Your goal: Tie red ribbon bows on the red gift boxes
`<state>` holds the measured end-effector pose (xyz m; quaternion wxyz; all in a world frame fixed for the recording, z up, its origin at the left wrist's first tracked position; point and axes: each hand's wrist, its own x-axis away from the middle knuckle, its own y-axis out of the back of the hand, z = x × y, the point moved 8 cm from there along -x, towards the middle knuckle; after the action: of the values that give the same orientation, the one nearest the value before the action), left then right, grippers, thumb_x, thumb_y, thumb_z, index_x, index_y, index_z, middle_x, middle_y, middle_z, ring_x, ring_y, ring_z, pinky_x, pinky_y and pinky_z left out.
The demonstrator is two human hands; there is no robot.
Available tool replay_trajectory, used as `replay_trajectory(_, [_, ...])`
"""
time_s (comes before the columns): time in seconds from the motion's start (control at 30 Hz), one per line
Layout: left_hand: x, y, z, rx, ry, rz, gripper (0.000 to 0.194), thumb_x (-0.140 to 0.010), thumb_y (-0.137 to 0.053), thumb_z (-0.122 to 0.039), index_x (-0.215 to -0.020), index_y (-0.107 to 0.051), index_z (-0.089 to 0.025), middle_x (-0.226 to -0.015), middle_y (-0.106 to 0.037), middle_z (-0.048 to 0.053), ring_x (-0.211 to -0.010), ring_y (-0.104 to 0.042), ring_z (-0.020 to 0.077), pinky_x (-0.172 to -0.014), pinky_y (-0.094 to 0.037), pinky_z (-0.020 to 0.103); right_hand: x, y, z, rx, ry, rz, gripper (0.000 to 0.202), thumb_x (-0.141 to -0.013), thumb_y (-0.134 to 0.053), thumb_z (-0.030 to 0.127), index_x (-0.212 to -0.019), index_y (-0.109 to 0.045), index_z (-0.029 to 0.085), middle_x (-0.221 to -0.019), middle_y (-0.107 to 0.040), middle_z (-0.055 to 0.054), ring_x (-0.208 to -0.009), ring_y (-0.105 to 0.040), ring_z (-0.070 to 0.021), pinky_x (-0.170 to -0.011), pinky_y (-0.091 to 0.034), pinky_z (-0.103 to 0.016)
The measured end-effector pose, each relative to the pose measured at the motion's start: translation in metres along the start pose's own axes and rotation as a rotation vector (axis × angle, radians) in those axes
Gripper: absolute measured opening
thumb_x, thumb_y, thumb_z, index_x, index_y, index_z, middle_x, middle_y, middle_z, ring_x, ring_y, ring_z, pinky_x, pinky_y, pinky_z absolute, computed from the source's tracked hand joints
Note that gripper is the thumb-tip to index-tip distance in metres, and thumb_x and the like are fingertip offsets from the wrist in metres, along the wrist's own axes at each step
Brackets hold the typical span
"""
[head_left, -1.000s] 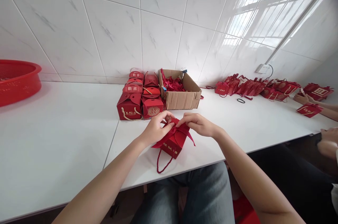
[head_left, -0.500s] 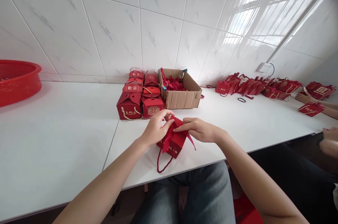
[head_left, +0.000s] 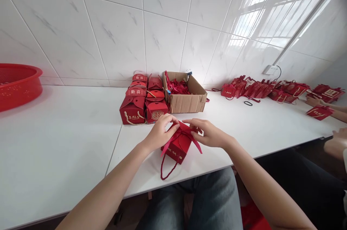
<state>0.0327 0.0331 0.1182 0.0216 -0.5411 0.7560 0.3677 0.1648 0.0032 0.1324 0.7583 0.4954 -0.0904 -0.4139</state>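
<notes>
A small red gift box with gold characters stands near the table's front edge, its dark red cord handle hanging toward me. A red ribbon lies over its top, with tails down both sides. My left hand pinches the ribbon at the top left of the box between thumb and fingers. At the top right, my right hand has its thumb and fingers closed round the ribbon loop or its edge; the fingertips are partly hidden.
Finished-looking red boxes stand behind my left hand, beside a cardboard box of red ribbons. A red basket sits far left. More red boxes and another person's hands are at the right.
My right hand has moved slightly right, off the middle of the ribbon. The ribbon's left tail has shifted left, and more of the box's front and top flap shows.
</notes>
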Motion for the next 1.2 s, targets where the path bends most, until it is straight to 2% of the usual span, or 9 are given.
replay_trajectory(0.13, [0.001,-0.001,0.000,-0.004,0.014,0.022,0.013,-0.086,-0.053,-0.032,-0.081,-0.052,-0.020,-0.085,-0.057,0.001,-0.085,-0.053,0.0174,-0.082,-0.042,0.032,0.002,0.003,-0.007,0.004,-0.092,-0.042,0.020,-0.085,-0.055,0.027,-0.101,-0.063,0.019,-0.085,-0.059,-0.004,-0.072,-0.052,-0.0132,-0.067,-0.045,-0.027])
replay_trajectory(0.23, [0.001,-0.002,0.001,-0.005,0.030,0.035,0.015,-0.085,-0.055,-0.034,-0.080,-0.053,-0.021,-0.083,-0.059,0.000,-0.082,-0.053,0.0172,-0.080,-0.041,0.032,0.003,0.005,-0.011,-0.017,-0.149,-0.078,0.011,-0.085,-0.056,0.028,-0.083,-0.061,0.018,-0.080,-0.058,-0.003,-0.069,-0.052,-0.0123,-0.065,-0.043,-0.026])
replay_trajectory(0.33, [0.001,0.000,0.003,0.000,0.031,0.023,0.017,-0.083,-0.059,-0.036,-0.078,-0.053,-0.020,-0.081,-0.059,0.000,-0.079,-0.052,0.0166,-0.079,-0.040,0.032,0.001,0.005,-0.015,-0.114,-0.196,-0.078,0.011,-0.084,-0.057,0.029,-0.080,-0.058,0.019,-0.072,-0.055,0.000,-0.064,-0.048,-0.0111,-0.060,-0.039,-0.025])
replay_trajectory(0.43, [-0.001,0.000,0.003,-0.012,0.020,0.035,0.023,-0.081,-0.061,-0.039,-0.074,-0.049,-0.020,-0.077,-0.056,0.000,-0.078,-0.050,0.0170,-0.077,-0.040,0.032,-0.002,-0.002,-0.021,-0.296,-0.269,0.004,0.019,-0.082,-0.059,0.036,-0.079,-0.055,0.018,-0.059,-0.043,0.005,-0.055,-0.037,-0.0090,-0.052,-0.031,-0.024])
replay_trajectory(0.57, [-0.001,-0.004,0.001,-0.078,0.004,0.131,0.025,-0.084,-0.056,-0.044,-0.076,-0.056,-0.021,-0.086,-0.056,0.001,-0.090,-0.048,0.0201,-0.088,-0.037,0.038,-0.003,-0.012,-0.024,-0.486,-0.333,0.176,0.031,-0.082,-0.058,0.049,-0.079,-0.055,0.018,-0.053,-0.034,0.008,-0.050,-0.027,-0.0074,-0.047,-0.022,-0.024])
replay_trajectory(0.67, [0.000,-0.005,0.001,-0.089,0.035,0.170,0.028,-0.086,-0.051,-0.047,-0.078,-0.060,-0.022,-0.093,-0.055,0.003,-0.095,-0.047,0.0217,-0.094,-0.034,0.041,-0.003,-0.013,-0.026,-0.553,-0.399,0.204,0.036,-0.080,-0.058,0.054,-0.079,-0.054,0.018,-0.051,-0.032,0.009,-0.048,-0.022,-0.0066,-0.045,-0.017,-0.024])
replay_trajectory(0.8, [-0.001,-0.004,0.003,-0.002,0.068,0.156,0.035,-0.090,-0.041,-0.048,-0.076,-0.058,-0.021,-0.090,-0.053,0.004,-0.095,-0.047,0.0214,-0.092,-0.037,0.038,-0.005,-0.014,-0.034,-0.508,-0.522,0.075,0.045,-0.075,-0.058,0.061,-0.069,-0.046,0.018,-0.055,-0.033,0.008,-0.050,-0.026,-0.0066,-0.046,-0.018,-0.023])
replay_trajectory(0.97, [-0.004,-0.005,0.007,0.148,0.091,0.157,0.039,-0.093,-0.032,-0.046,-0.072,-0.050,-0.020,-0.085,-0.051,0.003,-0.088,-0.048,0.0193,-0.087,-0.039,0.034,-0.010,-0.008,-0.032,-0.128,-0.525,-0.184,0.051,-0.077,-0.053,0.061,-0.056,-0.033,0.019,-0.053,-0.031,0.006,-0.052,-0.028,-0.0081,-0.049,-0.022,-0.024])
replay_trajectory(1.2, [-0.004,-0.010,0.011,0.106,0.078,0.150,0.037,-0.089,-0.041,-0.049,-0.071,-0.055,-0.019,-0.088,-0.053,0.004,-0.093,-0.049,0.0203,-0.090,-0.037,0.035,-0.008,-0.010,-0.030,-0.011,-0.502,-0.217,0.053,-0.071,-0.062,0.055,-0.053,-0.027,0.020,-0.050,-0.029,0.006,-0.051,-0.022,-0.0085,-0.047,-0.019,-0.024])
